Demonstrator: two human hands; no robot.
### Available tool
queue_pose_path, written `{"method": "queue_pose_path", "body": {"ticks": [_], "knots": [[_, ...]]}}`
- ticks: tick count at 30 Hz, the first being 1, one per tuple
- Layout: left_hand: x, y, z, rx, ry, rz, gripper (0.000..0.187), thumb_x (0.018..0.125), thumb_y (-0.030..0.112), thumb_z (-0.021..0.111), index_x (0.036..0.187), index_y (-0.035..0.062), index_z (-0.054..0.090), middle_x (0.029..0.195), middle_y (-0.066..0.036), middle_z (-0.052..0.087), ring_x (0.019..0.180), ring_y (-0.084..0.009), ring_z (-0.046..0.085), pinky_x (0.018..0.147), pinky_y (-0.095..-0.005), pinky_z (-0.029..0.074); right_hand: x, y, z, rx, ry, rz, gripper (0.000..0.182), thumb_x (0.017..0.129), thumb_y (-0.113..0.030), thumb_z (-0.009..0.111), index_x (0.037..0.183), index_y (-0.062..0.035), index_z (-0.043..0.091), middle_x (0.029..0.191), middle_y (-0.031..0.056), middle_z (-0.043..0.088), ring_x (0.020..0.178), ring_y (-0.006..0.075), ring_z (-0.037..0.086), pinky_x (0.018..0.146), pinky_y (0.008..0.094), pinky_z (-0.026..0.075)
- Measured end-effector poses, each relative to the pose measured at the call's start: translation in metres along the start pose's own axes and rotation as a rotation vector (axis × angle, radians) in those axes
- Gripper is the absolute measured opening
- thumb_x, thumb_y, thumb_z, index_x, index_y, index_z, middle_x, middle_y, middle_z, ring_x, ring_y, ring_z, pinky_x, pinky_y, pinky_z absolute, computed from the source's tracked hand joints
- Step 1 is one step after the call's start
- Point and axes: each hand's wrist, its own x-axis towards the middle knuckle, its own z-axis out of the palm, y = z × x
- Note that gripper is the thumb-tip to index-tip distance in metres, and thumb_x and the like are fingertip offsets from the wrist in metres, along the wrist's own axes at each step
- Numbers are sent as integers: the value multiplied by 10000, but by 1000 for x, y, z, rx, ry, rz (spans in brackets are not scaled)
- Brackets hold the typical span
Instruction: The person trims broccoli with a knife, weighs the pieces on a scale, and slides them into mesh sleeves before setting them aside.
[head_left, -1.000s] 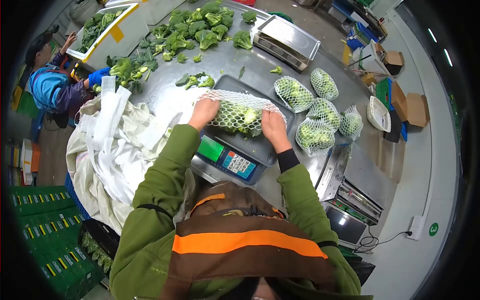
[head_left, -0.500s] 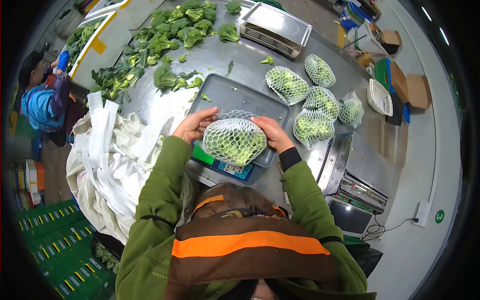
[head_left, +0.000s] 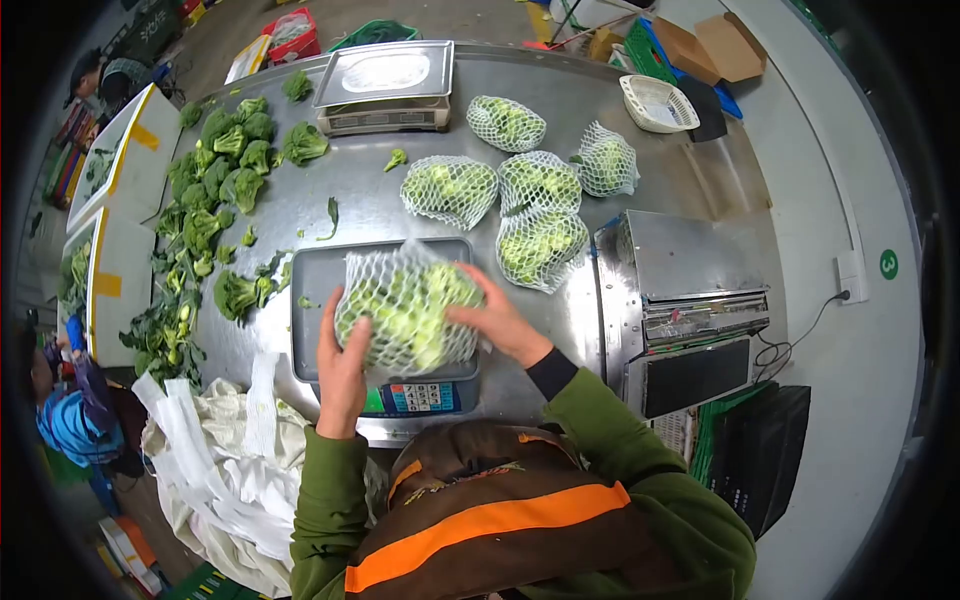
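Observation:
A bundle of broccoli in white foam netting is held between my two hands over the grey tray of a digital scale. My left hand is wrapped round its left lower side, thumb on the front. My right hand grips the right side, fingers pressed against the netting. The bundle hides much of the tray. Below it shows the scale's keypad. To the right of the tray lie several netted broccoli bundles, the nearest one beside my right hand.
Loose broccoli heads and leafy trimmings lie on the left of the metal table. A second scale stands at the back. White net sleeves hang over a sack at lower left. A metal machine stands right. Other people are at far left.
The view has swung to the right. The netted bundle has turned in my hands. My hands have moved from the net's upper edge to the bundle's sides.

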Motion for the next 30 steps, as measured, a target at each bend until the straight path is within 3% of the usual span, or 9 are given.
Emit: {"method": "queue_pose_path", "body": {"ticks": [3,8,12,14,17,22,26,27,30], "knots": [[31,10,47,132,-218,216,685,904,146,685,1452,-36,317,1337,-176,509,1203,-217,519,1015,-327,422,21,-21,-42,424,195,33,678,904,-261,702,1445,-23,370,1305,113,549,1188,192,532,1010,336,431],[117,-31,112,121,-294,118,771,820,77,771,1429,-65,320,1284,-177,541,1124,-205,566,964,-307,464,40,-30,-114,295,464,-41,755,926,-364,663,1484,-19,288,1406,142,454,1312,204,410,1082,357,336],[169,-64,172,214,-361,190,766,807,168,796,1396,-71,368,1252,-176,564,1098,-210,578,941,-317,473,47,-57,-173,258,561,-48,853,884,-422,700,1482,13,274,1454,171,406,1341,248,387,1096,371,315],[195,-87,197,270,-371,199,830,793,294,805,1397,-75,372,1286,-210,528,1159,-257,542,991,-353,436,58,-64,-204,-191,600,-80,828,886,-391,699,1486,5,288,1422,192,430,1280,244,463,1035,332,387],[221,-109,236,417,-348,203,999,776,473,771,1438,-100,289,1377,-303,367,1298,-396,385,1102,-423,311,83,-86,-259,-381,674,-63,919,826,-391,756,1499,5,272,1438,213,411,1314,262,429,1060,339,366],[246,-108,298,428,-366,263,1067,789,450,758,1451,-151,176,1412,-333,331,1327,-428,354,1128,-436,282,136,-130,-331,-539,601,-151,948,739,-458,814,1439,24,395,1449,217,431,1369,287,384,1110,373,314],[288,-140,320,540,-598,346,1046,814,434,740,1488,-100,144,1525,-328,208,1440,-401,231,1183,-404,217,177,-142,-386,-949,576,-242,660,827,-378,746,1338,-22,529,1337,118,556,1276,222,479,1059,342,370],[290,-141,315,512,-634,277,1017,827,409,720,1497,-85,136,1554,-320,150,1469,-402,139,1203,-407,158,186,-135,-389,-931,524,-205,602,847,-339,718,1320,-12,540,1340,135,548,1263,242,493,1060,351,376],[284,-146,293,477,-599,283,902,841,291,684,1490,-81,179,1522,-310,247,1425,-400,265,1191,-408,217,208,-60,-440,-1422,321,-48,600,900,-286,634,1402,-12,454,1419,207,473,1333,356,427,1120,423,317]]}}
